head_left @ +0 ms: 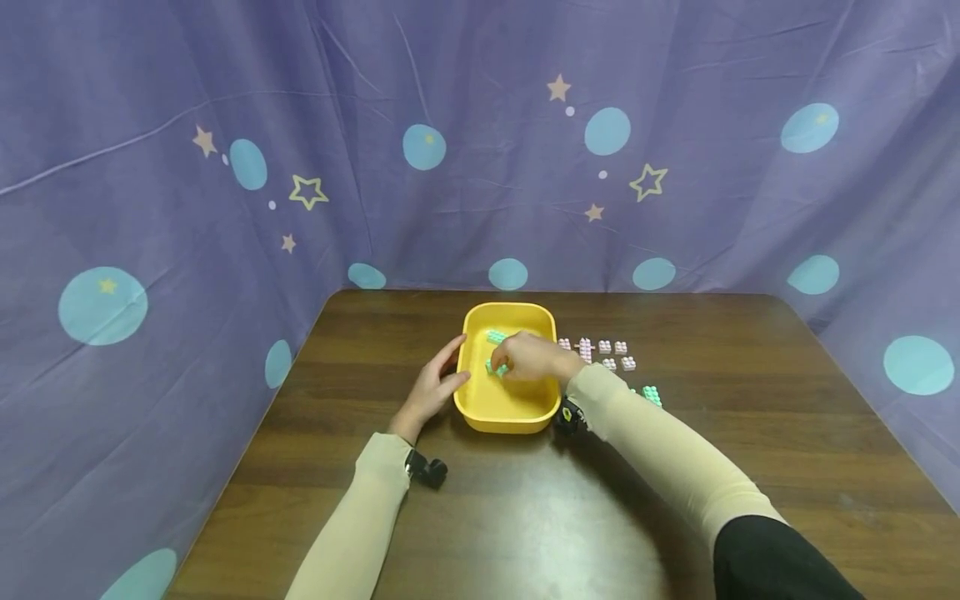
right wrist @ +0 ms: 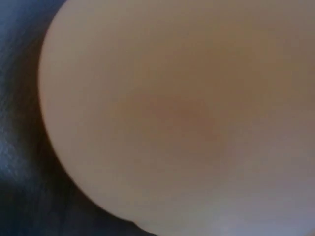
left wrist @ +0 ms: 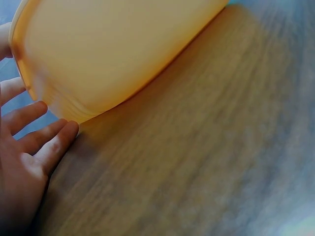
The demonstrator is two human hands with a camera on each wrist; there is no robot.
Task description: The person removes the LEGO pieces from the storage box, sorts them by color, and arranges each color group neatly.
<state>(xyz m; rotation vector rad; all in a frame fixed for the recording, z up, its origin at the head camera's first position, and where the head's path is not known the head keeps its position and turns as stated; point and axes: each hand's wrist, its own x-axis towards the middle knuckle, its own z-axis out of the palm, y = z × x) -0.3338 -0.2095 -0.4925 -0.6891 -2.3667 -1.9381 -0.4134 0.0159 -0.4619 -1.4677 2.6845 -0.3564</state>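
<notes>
A yellow plastic bin stands on the wooden table. My left hand rests spread against the bin's left side; the left wrist view shows its fairly straight fingers along the outer wall. Inside the bin, my right hand reaches down over the right rim, its curled fingertips pinching a mint-green building brick near the bottom. The fingers partly cover this brick. Another green brick lies farther back in the bin. A blurred, pale curved surface fills most of the right wrist view.
Right of the bin lie several pale pink bricks, including a cross-shaped piece. A green brick lies nearer, beside the right sleeve. A purple patterned curtain hangs behind the table.
</notes>
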